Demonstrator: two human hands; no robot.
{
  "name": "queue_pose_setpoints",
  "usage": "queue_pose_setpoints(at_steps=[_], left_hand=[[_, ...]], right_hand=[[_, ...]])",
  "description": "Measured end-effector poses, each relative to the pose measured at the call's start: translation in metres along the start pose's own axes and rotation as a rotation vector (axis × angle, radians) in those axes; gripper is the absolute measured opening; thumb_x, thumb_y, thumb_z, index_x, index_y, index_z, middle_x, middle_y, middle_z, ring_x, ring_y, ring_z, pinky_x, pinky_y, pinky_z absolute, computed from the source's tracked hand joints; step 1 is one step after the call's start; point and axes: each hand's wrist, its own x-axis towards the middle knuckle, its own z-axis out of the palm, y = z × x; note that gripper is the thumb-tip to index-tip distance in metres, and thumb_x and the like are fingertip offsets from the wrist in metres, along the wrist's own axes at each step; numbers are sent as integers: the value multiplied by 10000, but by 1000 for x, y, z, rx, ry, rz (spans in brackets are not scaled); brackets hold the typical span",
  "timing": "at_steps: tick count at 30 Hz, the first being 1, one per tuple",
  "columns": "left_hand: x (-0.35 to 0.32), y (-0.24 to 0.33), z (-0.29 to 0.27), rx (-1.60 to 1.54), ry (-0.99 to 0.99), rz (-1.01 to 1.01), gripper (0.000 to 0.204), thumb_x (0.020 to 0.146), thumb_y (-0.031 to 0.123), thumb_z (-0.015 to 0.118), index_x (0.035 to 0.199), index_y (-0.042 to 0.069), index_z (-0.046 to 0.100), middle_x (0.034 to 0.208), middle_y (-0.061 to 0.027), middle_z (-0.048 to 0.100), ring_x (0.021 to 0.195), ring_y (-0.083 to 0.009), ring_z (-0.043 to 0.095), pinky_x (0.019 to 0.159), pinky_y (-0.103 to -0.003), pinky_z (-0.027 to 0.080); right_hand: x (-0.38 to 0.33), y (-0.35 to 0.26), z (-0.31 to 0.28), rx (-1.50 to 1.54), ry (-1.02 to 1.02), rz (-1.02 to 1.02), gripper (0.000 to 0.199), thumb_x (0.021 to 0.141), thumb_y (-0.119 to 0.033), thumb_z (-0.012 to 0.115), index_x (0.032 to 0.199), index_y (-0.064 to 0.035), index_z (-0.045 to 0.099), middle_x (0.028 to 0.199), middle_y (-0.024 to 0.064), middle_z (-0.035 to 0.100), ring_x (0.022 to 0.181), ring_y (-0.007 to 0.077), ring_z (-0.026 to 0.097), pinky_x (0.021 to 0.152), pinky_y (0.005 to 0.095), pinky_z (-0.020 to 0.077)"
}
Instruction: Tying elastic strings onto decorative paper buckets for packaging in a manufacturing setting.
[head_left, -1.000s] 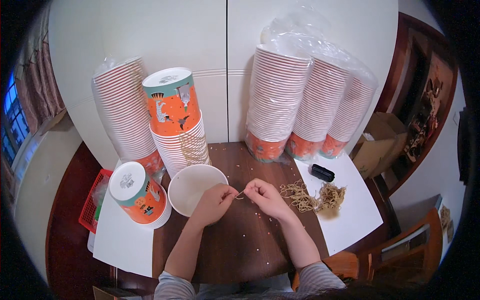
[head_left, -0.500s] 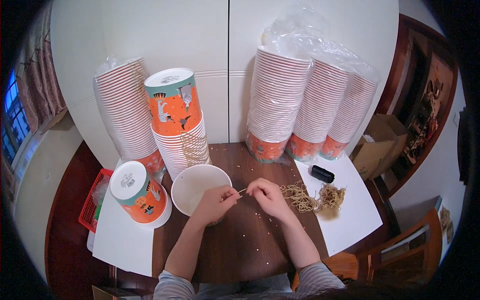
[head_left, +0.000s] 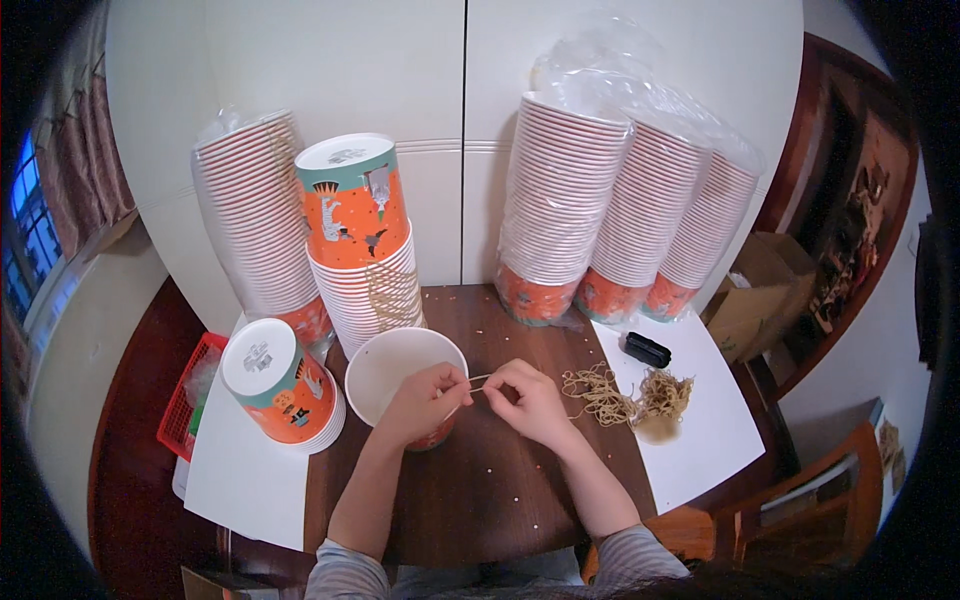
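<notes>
Tabletop unchanged; hands (head_left: 480, 395) keep stretching rubber band (head_left: 478, 379).

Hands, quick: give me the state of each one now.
Left hand: closed, pinching one end of a rubber band over the open cup.
Right hand: closed, pinching the band's other end.

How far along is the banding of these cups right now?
Done, it seems: the tall stack of cups already has rubber bands around it. In hand: the left hand and right hand stretch one rubber band beside the open white cup. Left: the pile of rubber bands and the wrapped cup stacks.
</notes>
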Motion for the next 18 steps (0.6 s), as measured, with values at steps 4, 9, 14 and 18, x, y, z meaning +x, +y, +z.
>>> queue_pose_setpoints(at_steps=[4, 9, 14, 18], left_hand=[[0, -2, -3, 9, 32, -20, 119, 801, 125, 520, 780, 16, 564, 711, -34, 597, 658, -75, 549, 602, -222, 429], [2, -9, -7, 58, 55, 67, 108, 780, 118, 549, 779, 12, 567, 699, -35, 595, 642, -79, 553, 600, -225, 436], [-2, -5, -11, -41, 18, -8, 90, 747, 99, 595, 779, 18, 572, 698, -32, 595, 642, -75, 549, 599, -219, 437], [-4, 4, -13, 32, 20, 24, 102, 730, 89, 619, 784, 20, 568, 689, -28, 595, 634, -76, 551, 587, -221, 441]], right_hand=[[1, -10, -3, 10, -27, 112, 76, 703, -101, 604, 765, -69, 574, 781, 65, 559, 715, 211, 584, 604, 305, 468], [-4, -16, 11, 15, -65, -130, 99, 689, -109, 616, 777, -100, 572, 783, 46, 540, 695, 206, 570, 575, 301, 469], [-7, -23, 22, -142, -142, -174, 119, 694, -134, 632, 802, -108, 591, 779, 36, 541, 698, 209, 572, 578, 303, 475], [-3, -10, 19, 19, -27, -122, 87, 729, -136, 637, 801, -88, 623, 761, 57, 574, 642, 190, 576, 559, 281, 467]])
